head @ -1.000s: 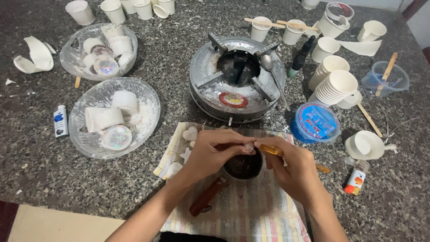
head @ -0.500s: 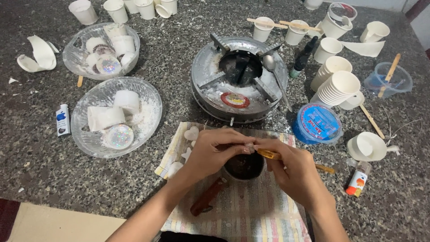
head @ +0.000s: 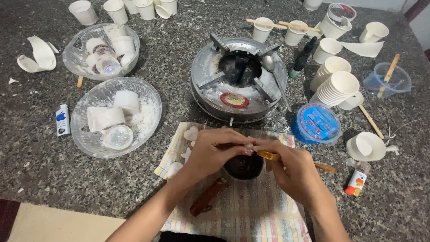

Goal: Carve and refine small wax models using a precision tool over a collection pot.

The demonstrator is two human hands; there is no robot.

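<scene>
My left hand [head: 215, 152] pinches a small white lump [head: 249, 146] over a small dark pot [head: 243, 167] with a red-brown handle [head: 207, 198]. My right hand [head: 295, 172] holds a yellow-handled tool [head: 268, 155] whose tip meets the lump, fingertips of both hands touching above the pot. The pot stands on a striped cloth [head: 251, 215] at the counter's near edge. White heart-shaped pieces [head: 191, 134] lie on the cloth left of my left hand.
A round metal stove [head: 238, 76] with a spoon [head: 275, 74] sits behind the cloth. Two glass bowls [head: 115, 117] [head: 101, 50] of white cups stand left. A blue lidded tub [head: 317, 123], stacked paper cups [head: 338, 87], wooden sticks, a small bottle [head: 357, 178] and a lighter [head: 62, 120] lie around.
Both hands stay over the pot. The fingers shift slightly on the white lump, and the view has drifted a little.
</scene>
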